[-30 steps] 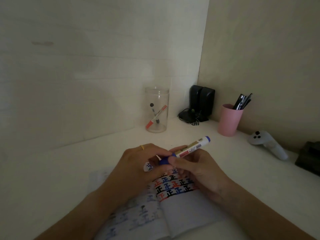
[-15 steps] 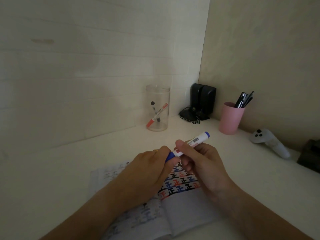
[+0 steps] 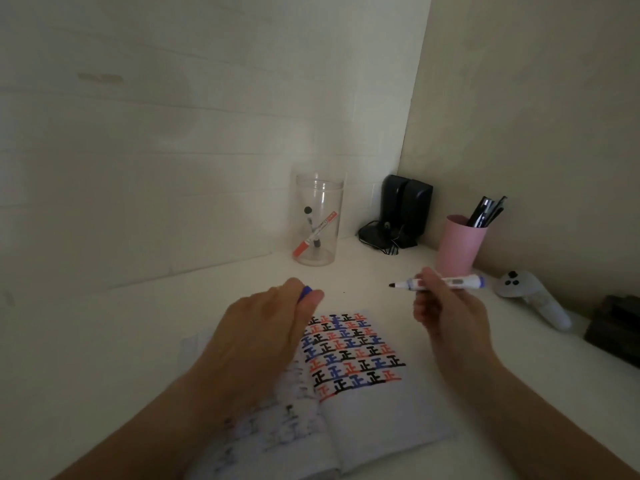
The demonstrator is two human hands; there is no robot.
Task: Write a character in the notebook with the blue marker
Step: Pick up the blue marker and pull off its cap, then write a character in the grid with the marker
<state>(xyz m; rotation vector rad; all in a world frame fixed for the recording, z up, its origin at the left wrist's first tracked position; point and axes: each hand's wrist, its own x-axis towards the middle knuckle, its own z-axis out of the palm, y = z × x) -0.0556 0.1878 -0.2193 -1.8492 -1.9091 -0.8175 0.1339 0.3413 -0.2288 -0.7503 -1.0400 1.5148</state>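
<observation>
Plenty of bare desk (image 3: pixel 104 341) on the left side of the frame, nothing sitting there at all. The back right corner is the crowded bit: clear jar (image 3: pixel 317 220) at centre, black speakers (image 3: pixel 405 206) with a cable tangle right beside it, then the pink cup (image 3: pixel 457 244) of pens. A white controller (image 3: pixel 533 299) and a dark box (image 3: pixel 620 327) block the right edge. The open notebook (image 3: pixel 363 393) fills the lower middle, with a clear strip of desk between it and the jar.
</observation>
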